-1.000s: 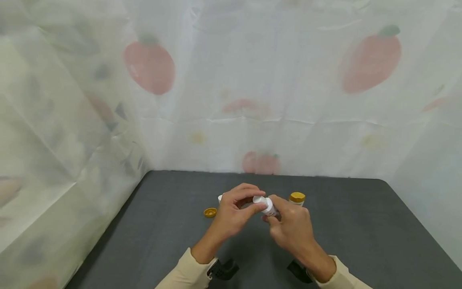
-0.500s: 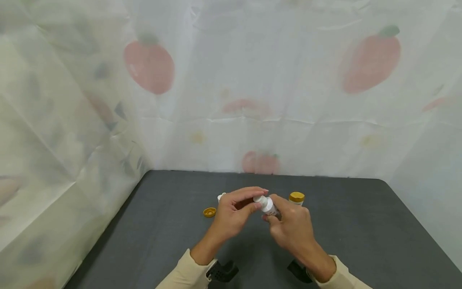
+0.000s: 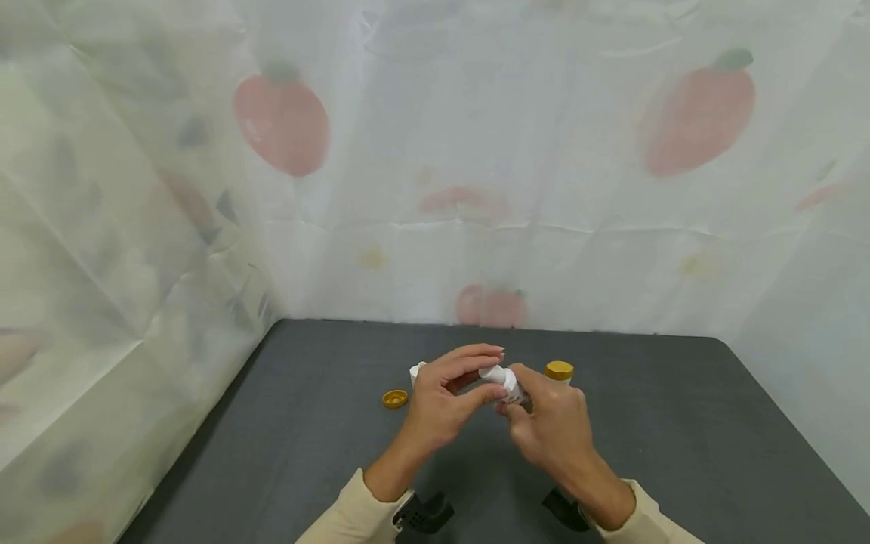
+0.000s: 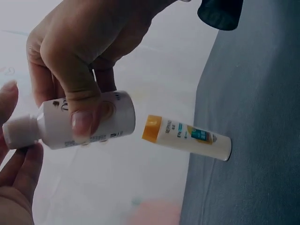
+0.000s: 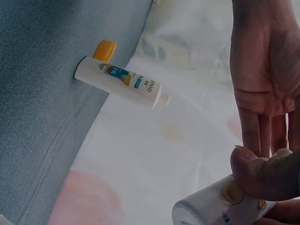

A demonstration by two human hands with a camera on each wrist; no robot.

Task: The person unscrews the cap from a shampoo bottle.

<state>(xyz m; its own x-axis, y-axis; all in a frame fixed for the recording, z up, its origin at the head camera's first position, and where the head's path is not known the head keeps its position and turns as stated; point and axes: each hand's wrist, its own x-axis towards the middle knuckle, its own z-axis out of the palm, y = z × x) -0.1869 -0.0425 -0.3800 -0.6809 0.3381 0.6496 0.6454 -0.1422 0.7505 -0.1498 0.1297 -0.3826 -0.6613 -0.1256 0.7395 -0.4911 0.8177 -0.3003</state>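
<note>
table (image 3: 680, 423): dark grey; I see both hands working above its middle, patterned curtain behind.
right hand (image 3: 547, 427): fingers curled round the white bottle (image 3: 508, 384), held tilted.
left hand (image 3: 445, 397): thumb and fingertips pinch its white cap end.
step: I'd keep the body clamped and twist the cap only.
capped bottle (image 3: 559, 372): upright, far right, close by; elbow risk.
open bottle (image 3: 415, 372): far left.
loose yellow cap (image 3: 395, 398): left, apart.

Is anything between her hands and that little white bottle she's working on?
Nothing visible. The right hand grips the small white bottle directly, and the left hand pinches its white cap.
</note>
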